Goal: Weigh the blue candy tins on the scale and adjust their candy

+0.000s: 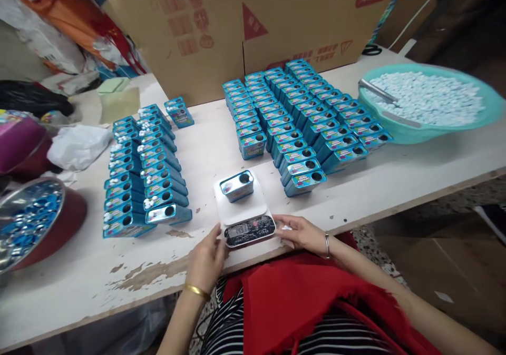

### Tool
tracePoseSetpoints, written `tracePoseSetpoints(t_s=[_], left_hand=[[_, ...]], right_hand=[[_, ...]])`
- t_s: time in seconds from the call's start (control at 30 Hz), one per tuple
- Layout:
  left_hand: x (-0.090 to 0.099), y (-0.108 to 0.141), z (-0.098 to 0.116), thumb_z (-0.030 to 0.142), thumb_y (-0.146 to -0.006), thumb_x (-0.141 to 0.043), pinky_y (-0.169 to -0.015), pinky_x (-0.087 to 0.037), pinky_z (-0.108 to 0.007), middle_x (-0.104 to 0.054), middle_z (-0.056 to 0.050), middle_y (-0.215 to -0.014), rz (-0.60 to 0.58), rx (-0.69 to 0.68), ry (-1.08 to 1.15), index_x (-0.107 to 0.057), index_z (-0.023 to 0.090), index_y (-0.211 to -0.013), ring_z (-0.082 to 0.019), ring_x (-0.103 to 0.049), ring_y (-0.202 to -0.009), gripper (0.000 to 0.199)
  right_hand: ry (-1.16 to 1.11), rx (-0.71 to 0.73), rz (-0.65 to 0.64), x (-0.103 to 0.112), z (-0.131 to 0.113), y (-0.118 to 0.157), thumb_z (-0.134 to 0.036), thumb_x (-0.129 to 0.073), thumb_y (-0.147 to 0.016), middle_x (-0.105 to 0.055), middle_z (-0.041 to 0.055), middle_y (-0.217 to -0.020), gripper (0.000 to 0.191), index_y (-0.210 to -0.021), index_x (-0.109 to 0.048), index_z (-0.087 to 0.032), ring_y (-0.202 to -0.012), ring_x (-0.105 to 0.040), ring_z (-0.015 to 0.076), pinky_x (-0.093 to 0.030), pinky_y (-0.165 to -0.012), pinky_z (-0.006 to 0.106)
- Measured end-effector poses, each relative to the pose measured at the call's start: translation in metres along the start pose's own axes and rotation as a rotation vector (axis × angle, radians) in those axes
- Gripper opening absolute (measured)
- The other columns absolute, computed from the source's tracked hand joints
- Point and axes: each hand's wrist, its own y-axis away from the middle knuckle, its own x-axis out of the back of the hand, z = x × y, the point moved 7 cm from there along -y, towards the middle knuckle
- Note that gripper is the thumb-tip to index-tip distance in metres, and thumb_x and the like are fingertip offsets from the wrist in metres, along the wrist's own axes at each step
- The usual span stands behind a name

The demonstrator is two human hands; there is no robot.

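A white kitchen scale [241,214] with a black, lit display panel lies at the table's front edge. On its platform stands one small blue tin [237,187], its round opening dark. My left hand [205,257] rests at the scale's left front corner, fingers loosely apart and holding nothing. By the right front corner is my right hand [302,233], its thumb and fingers closed around a few small white candies [286,228]. Rows of similar blue tins [292,147] stand behind and to the right. More tins [164,199] stand at the left, many with white candies on top.
A turquoise basin [419,128] of pale candies with a metal scoop [377,90] sits at the right. A bowl [75,213] of shiny blue pieces stands at the left, near a white plastic bag [81,144]. A large cardboard box [221,55] borders the back.
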Motion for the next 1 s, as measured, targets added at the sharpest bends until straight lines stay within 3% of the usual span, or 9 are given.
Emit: tracePoseSetpoints(t_s=[0.1,0.17,0.27,0.37,0.47,0.57,0.73,0.87,1.0], left_hand=[[0.043,-0.022,0.029,0.033,-0.089,-0.049,-0.079,-0.051,-0.034,-0.066,-0.008,-0.099,0.222,-0.154,-0.067,-0.057,0.019,-0.109,-0.019,-0.063,-0.087,0.026],[0.06,-0.04,0.061,0.03,-0.089,-0.05,-0.084,-0.048,-0.034,-0.063,-0.009,-0.102,0.298,-0.334,-0.097,-0.055,0.019,-0.113,-0.02,-0.059,-0.094,0.027],[0.055,-0.065,0.108,0.033,-0.088,-0.053,-0.089,-0.043,-0.038,-0.059,-0.01,-0.115,0.216,-0.595,-0.229,-0.05,0.021,-0.125,-0.022,-0.054,-0.104,0.039],[0.034,-0.081,0.128,0.041,-0.088,-0.053,-0.095,-0.036,-0.045,-0.054,-0.009,-0.129,0.106,-0.726,-0.397,-0.049,0.024,-0.128,-0.027,-0.048,-0.115,0.044],[0.027,-0.089,0.121,0.041,-0.089,-0.051,-0.095,-0.032,-0.047,-0.055,-0.008,-0.129,0.105,-0.723,-0.449,-0.054,0.024,-0.122,-0.027,-0.048,-0.116,0.037],[0.032,-0.088,0.107,0.038,-0.087,-0.054,-0.096,-0.031,-0.047,-0.056,-0.009,-0.127,0.176,-0.674,-0.417,-0.057,0.025,-0.117,-0.027,-0.048,-0.115,0.033],[0.044,-0.077,0.092,0.034,-0.086,-0.057,-0.093,-0.034,-0.042,-0.057,-0.009,-0.123,0.273,-0.602,-0.271,-0.057,0.023,-0.115,-0.024,-0.05,-0.114,0.031],[0.049,-0.071,0.08,0.029,-0.087,-0.055,-0.09,-0.037,-0.039,-0.059,-0.008,-0.117,0.296,-0.549,-0.173,-0.056,0.023,-0.113,-0.022,-0.053,-0.108,0.027],[0.053,-0.065,0.069,0.028,-0.088,-0.053,-0.09,-0.038,-0.038,-0.06,-0.008,-0.115,0.304,-0.524,-0.126,-0.055,0.024,-0.115,-0.021,-0.054,-0.106,0.028]], right_hand=[[0.11,-0.003,0.085,0.006,-0.008,0.002,-0.054,-0.068,-0.064,-0.049,-0.0028,-0.062,0.061,-0.104,-0.058,-0.01,-0.046,-0.035,0.0052,-0.023,-0.045,0.02],[0.191,0.031,0.148,0.008,-0.023,0.003,-0.055,-0.065,-0.066,-0.046,-0.0036,-0.055,0.05,-0.09,-0.059,-0.011,-0.045,-0.035,0.0059,-0.024,-0.044,0.02],[0.238,0.08,0.178,0.008,-0.049,0.004,-0.054,-0.062,-0.068,-0.044,-0.0042,-0.049,0.042,-0.08,-0.058,-0.013,-0.044,-0.035,0.0064,-0.024,-0.043,0.019],[0.292,0.155,0.189,0.008,-0.078,0.002,-0.048,-0.061,-0.071,-0.046,-0.0033,-0.049,0.036,-0.079,-0.059,-0.013,-0.044,-0.038,0.0066,-0.026,-0.044,0.019],[0.367,0.217,0.178,0.005,-0.108,-0.003,-0.039,-0.059,-0.076,-0.046,-0.0034,-0.048,0.027,-0.081,-0.06,-0.012,-0.044,-0.039,0.0068,-0.029,-0.045,0.019],[0.503,0.289,0.147,-0.005,-0.14,-0.012,-0.031,-0.057,-0.081,-0.048,-0.0039,-0.049,0.02,-0.083,-0.062,-0.012,-0.045,-0.04,0.0071,-0.031,-0.048,0.019],[0.926,0.559,0.221,-0.034,-0.196,-0.026,-0.015,-0.062,-0.081,-0.06,0.0016,-0.076,0.005,-0.078,-0.066,-0.013,-0.074,-0.052,0.0113,-0.038,-0.069,0.023],[1.214,0.56,0.195,-0.054,-0.205,-0.041,-0.01,-0.064,-0.08,-0.058,0.004,-0.08,0.006,-0.085,-0.066,-0.011,-0.078,-0.052,0.0132,-0.038,-0.073,0.024],[1.331,0.499,0.198,-0.059,-0.199,-0.047,-0.009,-0.063,-0.081,-0.054,0.0071,-0.092,0.014,-0.095,-0.065,-0.01,-0.082,-0.053,0.0153,-0.039,-0.075,0.026]])
